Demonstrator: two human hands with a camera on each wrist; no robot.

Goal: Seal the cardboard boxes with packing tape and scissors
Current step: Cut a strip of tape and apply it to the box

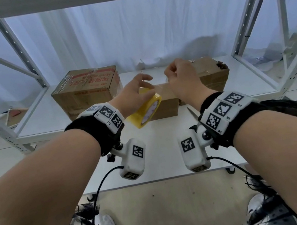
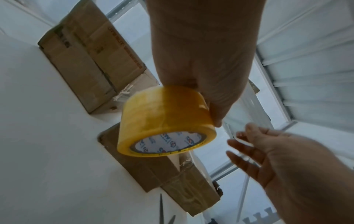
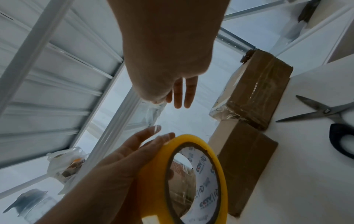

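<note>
A large printed cardboard box (image 1: 86,91), its top crossed with clear tape, is seen at the left of the white shelf (image 1: 246,80), near the back. Just right of it, the yellow roll of packing tape (image 1: 144,113) is held up off the shelf in the left hand (image 1: 133,97): the roll is tilted, its printed core is turned toward the camera, and it is gripped with the fingers over its outer face and the thumb against its rim. Below and behind the roll, a small plain cardboard box (image 1: 164,107) is set at the middle of the shelf.

The right hand (image 1: 182,81) is raised beside the left, above this box. A short stretch of clear tape appears to be drawn between roll and right hand, though the film is faint and the pinch itself is not plainly shown; from the head view the fingers look curled, from the wrist views straighter, so its grip cannot be told.

A third, tape-wrapped cardboard box (image 1: 212,76) with a torn corner is placed behind the right hand. The scissors (image 3: 325,112) are laid open on the shelf near the small box, at its right.
</note>
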